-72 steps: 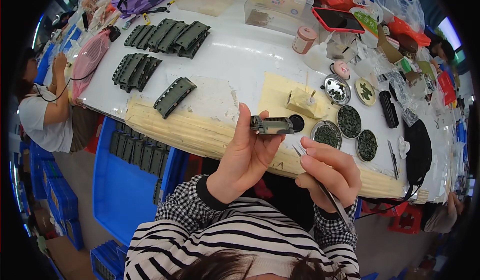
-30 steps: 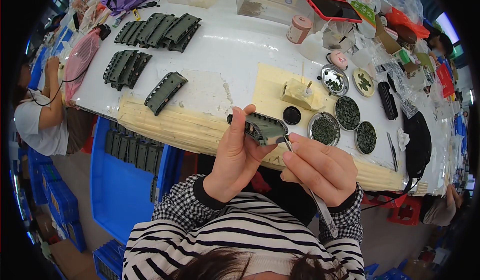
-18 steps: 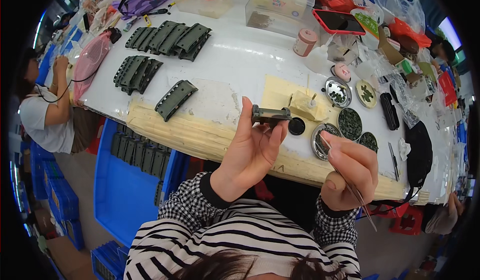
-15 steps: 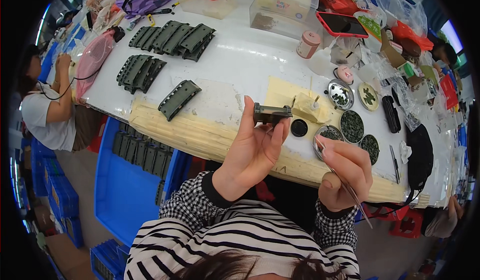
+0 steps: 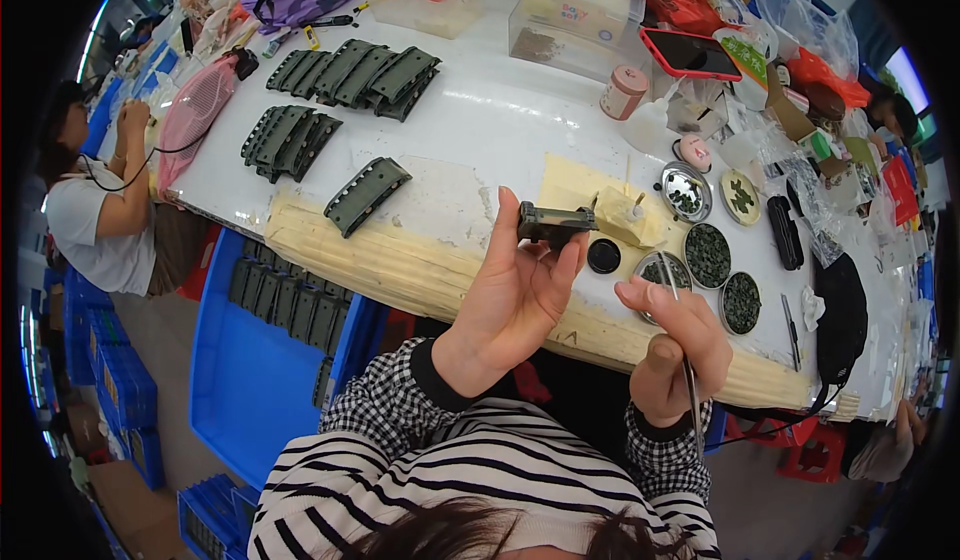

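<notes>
A dark green curved plastic part (image 5: 556,222) is gripped between the thumb and fingers of my left hand (image 5: 508,295), above the table's padded front edge. In my right hand (image 5: 685,345) is a pair of metal tweezers (image 5: 692,400), pinched by thumb and fingers. Their tips reach over a round tin (image 5: 648,317) of small dark green pieces, partly hidden by my fingers; whether they hold a piece, I cannot tell. Beside it stand two more round tins (image 5: 709,256) (image 5: 741,303) full of such pieces. A round black cap (image 5: 604,256) lies between my hands.
Similar green parts (image 5: 367,196) lie in groups to the left, and more fill a blue crate (image 5: 225,380) below the table edge. A yellow block (image 5: 628,218) with pegs stands ahead. Behind are a pink jar (image 5: 624,93) and a phone (image 5: 692,54). A person sits far left.
My right hand has turned, so the tweezers stand steeper and their tips now reach out over the tin. The left hand keeps the green part nearly still; the whole view has shifted slightly.
</notes>
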The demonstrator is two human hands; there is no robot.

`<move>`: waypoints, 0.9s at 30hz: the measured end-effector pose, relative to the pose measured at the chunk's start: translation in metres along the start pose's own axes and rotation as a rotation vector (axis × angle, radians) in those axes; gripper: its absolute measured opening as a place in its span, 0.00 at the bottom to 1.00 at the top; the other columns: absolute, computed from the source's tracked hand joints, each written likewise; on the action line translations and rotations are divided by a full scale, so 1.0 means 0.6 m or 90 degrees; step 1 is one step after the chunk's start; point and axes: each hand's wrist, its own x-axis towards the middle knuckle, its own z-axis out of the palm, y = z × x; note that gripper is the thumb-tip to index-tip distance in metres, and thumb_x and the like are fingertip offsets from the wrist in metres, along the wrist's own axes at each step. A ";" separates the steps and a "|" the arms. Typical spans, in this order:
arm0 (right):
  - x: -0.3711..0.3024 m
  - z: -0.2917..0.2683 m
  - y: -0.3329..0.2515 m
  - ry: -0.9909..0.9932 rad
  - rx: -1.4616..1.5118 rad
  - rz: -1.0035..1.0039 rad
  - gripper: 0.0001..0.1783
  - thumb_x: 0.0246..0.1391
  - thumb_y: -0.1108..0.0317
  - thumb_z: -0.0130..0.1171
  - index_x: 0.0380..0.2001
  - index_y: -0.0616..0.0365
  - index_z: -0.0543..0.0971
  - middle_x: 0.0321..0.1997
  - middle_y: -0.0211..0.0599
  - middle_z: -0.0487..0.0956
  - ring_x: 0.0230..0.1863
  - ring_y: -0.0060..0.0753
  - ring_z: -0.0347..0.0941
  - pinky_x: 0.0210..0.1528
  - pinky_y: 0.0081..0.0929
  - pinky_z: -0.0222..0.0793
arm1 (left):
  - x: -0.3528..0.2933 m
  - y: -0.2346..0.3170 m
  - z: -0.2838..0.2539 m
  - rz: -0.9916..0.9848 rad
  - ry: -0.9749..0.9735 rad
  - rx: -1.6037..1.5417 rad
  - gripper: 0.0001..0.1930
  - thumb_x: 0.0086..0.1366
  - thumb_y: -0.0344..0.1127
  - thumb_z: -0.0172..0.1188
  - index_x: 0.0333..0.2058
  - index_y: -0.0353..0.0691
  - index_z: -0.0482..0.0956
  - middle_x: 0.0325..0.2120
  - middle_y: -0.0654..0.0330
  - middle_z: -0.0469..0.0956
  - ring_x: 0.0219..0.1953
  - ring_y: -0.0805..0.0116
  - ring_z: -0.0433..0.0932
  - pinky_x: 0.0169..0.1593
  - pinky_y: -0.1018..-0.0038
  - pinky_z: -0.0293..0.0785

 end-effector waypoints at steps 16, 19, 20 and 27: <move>-0.008 -0.050 0.012 -0.258 0.357 0.281 0.26 0.41 0.69 0.74 0.33 0.52 0.63 0.48 0.55 0.77 0.50 0.38 0.75 0.53 0.30 0.68 | -0.050 0.004 -0.028 -0.329 -0.194 0.581 0.32 0.64 0.37 0.62 0.62 0.31 0.60 0.47 0.53 0.76 0.48 0.67 0.78 0.49 0.70 0.77; -0.015 -0.070 0.033 -0.181 0.304 0.247 0.24 0.52 0.54 0.67 0.35 0.59 0.68 0.50 0.55 0.77 0.53 0.39 0.74 0.56 0.31 0.66 | -0.053 0.004 -0.026 -0.341 -0.201 0.568 0.23 0.66 0.30 0.57 0.57 0.30 0.65 0.43 0.53 0.79 0.41 0.67 0.80 0.46 0.72 0.79; -0.025 -0.074 0.037 -0.053 0.328 0.314 0.29 0.59 0.42 0.53 0.41 0.61 0.69 0.55 0.56 0.74 0.58 0.42 0.70 0.60 0.33 0.62 | -0.053 0.003 -0.023 -0.336 -0.193 0.571 0.23 0.67 0.30 0.57 0.58 0.31 0.64 0.42 0.52 0.79 0.41 0.67 0.81 0.46 0.72 0.78; -0.005 -0.143 0.124 -0.024 -0.328 0.372 0.06 0.56 0.74 0.55 0.37 0.63 0.77 0.38 0.43 0.76 0.38 0.41 0.76 0.40 0.29 0.70 | -0.052 -0.006 -0.032 -0.153 -0.128 0.607 0.23 0.70 0.29 0.50 0.61 0.39 0.57 0.44 0.47 0.78 0.45 0.64 0.80 0.49 0.70 0.78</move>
